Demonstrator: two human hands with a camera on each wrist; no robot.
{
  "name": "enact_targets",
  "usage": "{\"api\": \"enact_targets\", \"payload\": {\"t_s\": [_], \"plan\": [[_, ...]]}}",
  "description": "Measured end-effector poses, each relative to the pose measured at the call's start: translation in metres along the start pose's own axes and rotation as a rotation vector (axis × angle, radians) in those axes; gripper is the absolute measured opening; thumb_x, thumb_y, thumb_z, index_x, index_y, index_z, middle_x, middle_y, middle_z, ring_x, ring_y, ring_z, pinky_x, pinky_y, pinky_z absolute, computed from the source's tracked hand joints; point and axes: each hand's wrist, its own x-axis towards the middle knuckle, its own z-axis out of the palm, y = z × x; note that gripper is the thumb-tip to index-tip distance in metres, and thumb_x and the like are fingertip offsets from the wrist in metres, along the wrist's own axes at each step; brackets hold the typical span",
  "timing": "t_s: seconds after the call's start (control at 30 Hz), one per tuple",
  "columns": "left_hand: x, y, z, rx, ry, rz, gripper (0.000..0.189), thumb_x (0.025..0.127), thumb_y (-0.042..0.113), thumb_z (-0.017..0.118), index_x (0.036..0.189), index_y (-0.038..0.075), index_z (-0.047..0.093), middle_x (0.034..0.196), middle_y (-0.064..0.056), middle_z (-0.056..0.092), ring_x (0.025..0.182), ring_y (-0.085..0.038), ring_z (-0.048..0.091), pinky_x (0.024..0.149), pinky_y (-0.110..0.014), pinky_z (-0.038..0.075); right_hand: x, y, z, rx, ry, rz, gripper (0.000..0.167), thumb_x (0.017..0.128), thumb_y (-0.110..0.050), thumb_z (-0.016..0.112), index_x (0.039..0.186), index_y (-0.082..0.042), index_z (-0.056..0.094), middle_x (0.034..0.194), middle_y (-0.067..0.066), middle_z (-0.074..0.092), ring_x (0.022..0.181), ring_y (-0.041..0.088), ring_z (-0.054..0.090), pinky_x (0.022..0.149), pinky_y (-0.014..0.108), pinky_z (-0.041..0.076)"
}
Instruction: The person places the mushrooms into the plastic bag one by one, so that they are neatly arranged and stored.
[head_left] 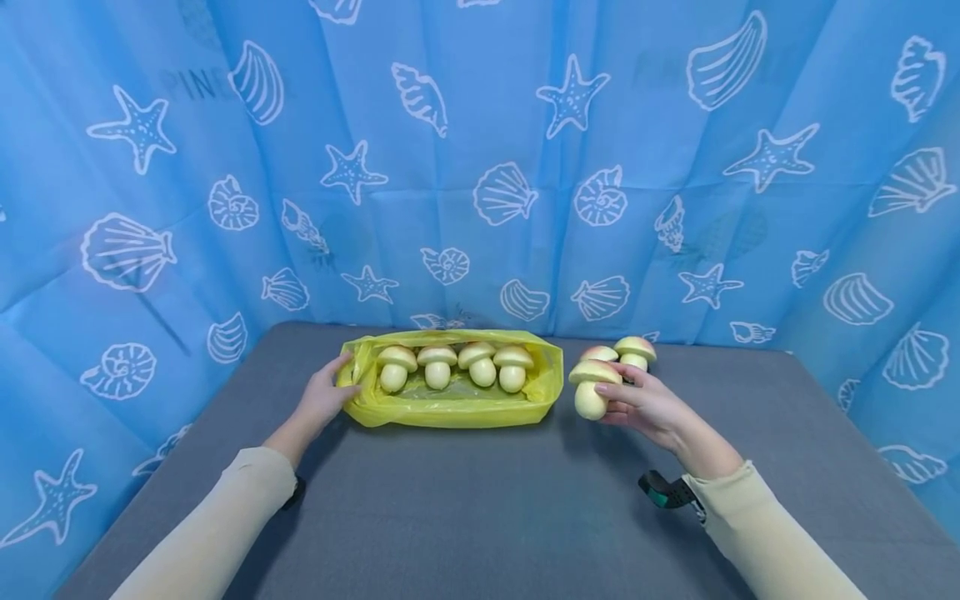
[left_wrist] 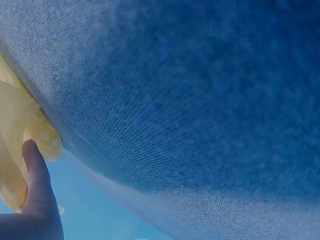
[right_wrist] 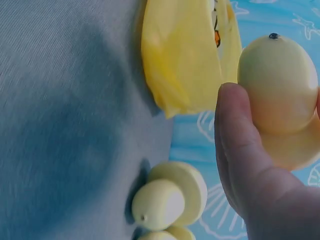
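My right hand (head_left: 648,408) holds a cream toy mushroom (head_left: 591,402) by its stem and cap, raised beside the bag's right end. The mushroom's round stem end (right_wrist: 277,75) faces the right wrist camera, with a thumb and fingers around it. A yellow plastic bag (head_left: 457,414) lies with its long opening facing up. Several like mushrooms (head_left: 437,375) stand in a row inside it. At the bag's left end my left hand (head_left: 324,398) grips the edge. Its thumb (left_wrist: 39,180) lies against the yellow film in the left wrist view; most of that hand is out of that view.
Two more mushrooms stand on the grey table (head_left: 480,517) just behind my right hand; one of them (head_left: 636,350) is at the back and the other (head_left: 600,353) is partly hidden. A blue curtain (head_left: 465,125) with white shells and starfish hangs behind the table.
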Motion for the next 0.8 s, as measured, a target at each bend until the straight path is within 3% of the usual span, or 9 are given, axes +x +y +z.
{"api": "enact_targets", "payload": {"t_s": [0.2, 0.47, 0.8], "plan": [[-0.001, 0.003, 0.000, -0.007, -0.001, 0.011, 0.065, 0.096, 0.001, 0.052, 0.153, -0.002, 0.021, 0.158, -0.024, 0.015, 0.144, -0.043, 0.009, 0.112, -0.055, 0.024, 0.007, 0.001, 0.015, 0.044, 0.002, -0.024, 0.061, 0.097, -0.012, 0.056, 0.144, 0.006, 0.021, 0.100, 0.002, 0.060, 0.083, 0.014, 0.065, 0.078, 0.031, 0.055], [0.001, -0.002, -0.002, 0.004, 0.013, 0.019, 0.066, 0.095, 0.001, 0.053, 0.153, -0.002, 0.021, 0.158, -0.024, 0.015, 0.144, -0.043, 0.009, 0.112, -0.055, 0.025, 0.020, 0.001, 0.042, 0.093, 0.016, 0.005, 0.069, 0.096, -0.005, 0.053, 0.149, 0.006, 0.010, 0.114, 0.010, 0.050, 0.083, 0.013, 0.063, 0.077, 0.029, 0.054], [-0.001, -0.003, -0.002, -0.010, 0.010, 0.023, 0.066, 0.095, 0.002, 0.054, 0.153, -0.002, 0.021, 0.158, -0.023, 0.016, 0.144, -0.042, 0.010, 0.108, -0.053, 0.031, 0.025, -0.009, 0.062, 0.138, 0.071, 0.007, 0.068, 0.098, -0.004, 0.052, 0.151, 0.004, 0.010, 0.126, 0.017, 0.043, 0.083, 0.012, 0.064, 0.077, 0.029, 0.054]]}}
